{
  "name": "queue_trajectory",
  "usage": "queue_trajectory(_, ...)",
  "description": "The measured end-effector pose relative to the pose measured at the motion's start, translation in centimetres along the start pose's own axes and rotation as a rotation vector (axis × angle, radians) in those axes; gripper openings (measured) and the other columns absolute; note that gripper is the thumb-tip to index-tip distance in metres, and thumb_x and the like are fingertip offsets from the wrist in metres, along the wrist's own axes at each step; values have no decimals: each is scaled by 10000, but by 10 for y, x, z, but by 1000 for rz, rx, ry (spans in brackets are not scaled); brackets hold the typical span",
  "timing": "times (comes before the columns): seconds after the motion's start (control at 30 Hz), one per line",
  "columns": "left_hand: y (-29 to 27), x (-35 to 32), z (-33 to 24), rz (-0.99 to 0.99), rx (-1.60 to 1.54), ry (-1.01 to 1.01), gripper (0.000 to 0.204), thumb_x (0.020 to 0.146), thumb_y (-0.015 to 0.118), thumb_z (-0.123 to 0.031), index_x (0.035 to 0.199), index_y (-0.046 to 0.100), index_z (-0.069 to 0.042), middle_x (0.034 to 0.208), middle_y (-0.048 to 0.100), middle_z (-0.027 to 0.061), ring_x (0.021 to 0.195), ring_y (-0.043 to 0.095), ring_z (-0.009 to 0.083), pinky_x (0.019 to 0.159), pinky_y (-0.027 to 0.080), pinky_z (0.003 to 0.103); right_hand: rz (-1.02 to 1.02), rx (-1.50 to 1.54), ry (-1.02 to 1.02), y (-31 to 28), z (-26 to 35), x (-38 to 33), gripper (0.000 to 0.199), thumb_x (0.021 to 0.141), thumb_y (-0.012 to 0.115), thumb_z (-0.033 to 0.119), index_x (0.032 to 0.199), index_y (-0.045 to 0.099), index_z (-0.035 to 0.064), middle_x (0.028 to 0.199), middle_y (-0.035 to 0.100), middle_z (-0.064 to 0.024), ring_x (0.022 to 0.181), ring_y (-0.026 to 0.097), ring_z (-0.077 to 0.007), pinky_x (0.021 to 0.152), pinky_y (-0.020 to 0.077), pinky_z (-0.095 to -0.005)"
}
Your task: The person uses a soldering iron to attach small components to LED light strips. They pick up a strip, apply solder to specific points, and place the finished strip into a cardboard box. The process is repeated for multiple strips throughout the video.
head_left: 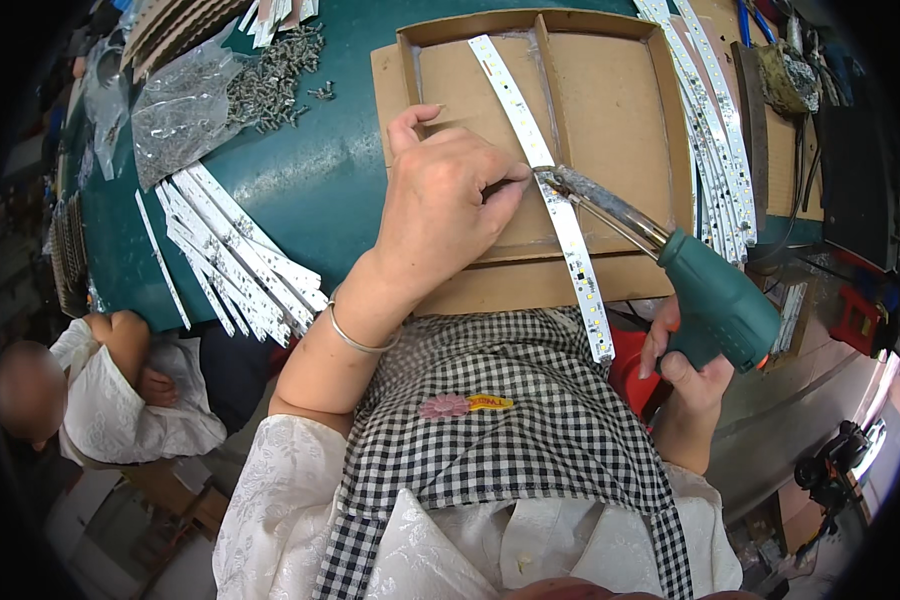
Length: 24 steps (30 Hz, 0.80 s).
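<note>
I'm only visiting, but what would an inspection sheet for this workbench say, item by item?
Surface: green tabletop, partly covered by a cardboard tray.
Job's things: white circuit strip lies across the tray; green soldering gun has its tip over it.
Clutter: loose metal parts, plastic bag, more strips left and right.
Hands: left hand pinched beside the tip, contents unclear; right hand grips the gun.
Cables: thin dark cord at right, partly hidden.
Surroundings: another person at left.

Strip (pixel 570 243): white, narrow, yellow-dotted; lies aslant across tray (pixel 610 90). Gun (pixel 715 290): green, tilted; points up-left, apparently touches strip.
</note>
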<state>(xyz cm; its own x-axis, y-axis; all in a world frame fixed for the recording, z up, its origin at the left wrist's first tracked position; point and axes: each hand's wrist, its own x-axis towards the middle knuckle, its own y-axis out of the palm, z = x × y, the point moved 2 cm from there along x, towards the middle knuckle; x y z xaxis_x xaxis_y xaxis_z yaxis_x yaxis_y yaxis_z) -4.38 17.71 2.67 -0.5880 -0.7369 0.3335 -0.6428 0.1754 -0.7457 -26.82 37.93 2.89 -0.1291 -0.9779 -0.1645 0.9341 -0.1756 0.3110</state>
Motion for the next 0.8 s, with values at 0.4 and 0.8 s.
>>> queue_trajectory(0.4,2,0,-1,-46,-30,-6,55,724,774,-79,742,740,-119,643,645,4,702,643,181,1001,378,474,-45,-51,33,-1,6,-1,701,836,786,156,1376,407,-80,946,562,-148,671,579,-174,512,533,-292)
queue_trajectory(0.8,3,1,-1,-46,-16,-1,52,729,767,-84,726,732,-122,639,642,-1,699,640,178,1004,374,474,-87,-126,2,4,10,5,755,835,805,196,1369,371,-113,957,538,-163,654,542,-161,448,513,-278)
